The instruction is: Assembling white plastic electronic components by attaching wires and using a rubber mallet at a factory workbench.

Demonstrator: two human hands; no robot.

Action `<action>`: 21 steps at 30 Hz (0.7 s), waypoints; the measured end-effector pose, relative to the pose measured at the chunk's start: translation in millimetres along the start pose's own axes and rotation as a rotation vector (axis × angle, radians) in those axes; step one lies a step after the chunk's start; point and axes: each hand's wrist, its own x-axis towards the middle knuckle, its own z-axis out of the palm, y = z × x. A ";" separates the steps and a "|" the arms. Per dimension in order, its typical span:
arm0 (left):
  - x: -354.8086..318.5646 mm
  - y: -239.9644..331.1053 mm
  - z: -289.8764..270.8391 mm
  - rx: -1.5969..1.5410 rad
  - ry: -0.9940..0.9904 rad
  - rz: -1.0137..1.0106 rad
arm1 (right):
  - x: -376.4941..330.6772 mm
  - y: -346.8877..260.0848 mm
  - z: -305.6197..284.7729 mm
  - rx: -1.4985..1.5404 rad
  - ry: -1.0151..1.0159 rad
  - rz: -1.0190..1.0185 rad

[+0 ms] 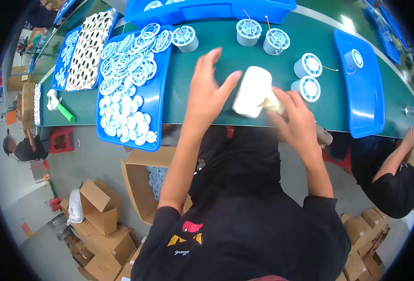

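Green counter [207,107] runs across the upper half of the view like a conveyor belt, with grey floor and open cardboard boxes [101,206] below its near edge.

At the middle of the counter's near edge, the right hand [297,122] grasps a white cylindrical housing [252,91], its fingers closed around the lower right end, where a small tan piece shows. The housing is tilted and held just above the counter. The left hand [207,93] is open, fingers spread and released, its fingertips touching or just beside the housing's left side; I cannot tell which.

Left of the housing, a blue tray [158,100] lies on the counter, heaped with white ring-shaped grilles at its far end and small white discs at its near end. Further left from the housing, another blue tray [59,82] carries white perforated plates. A green stick with a white cloth [59,105] lies between those trays near the counter's edge.

Beyond the housing stand several pale blue round fan-like parts [249,32], some with thin red and orange wires. To the right of the housing, two more such parts [307,75] lie just beside a long blue tray [363,103], which holds one part as well.

Right of that long tray, another person's arm [396,157] reaches toward the counter's edge.
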 end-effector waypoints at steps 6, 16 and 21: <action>90.6 -32.8 53.8 -0.078 -0.096 0.025 | 0.1 31.1 -12.2 -0.103 0.134 0.037; -36.9 -15.9 -37.1 0.305 -0.005 0.150 | 14.9 -54.9 -6.8 0.238 0.245 -0.095; -63.4 -34.9 -31.8 0.399 0.217 0.123 | 85.1 -98.1 76.9 0.505 -0.152 -0.069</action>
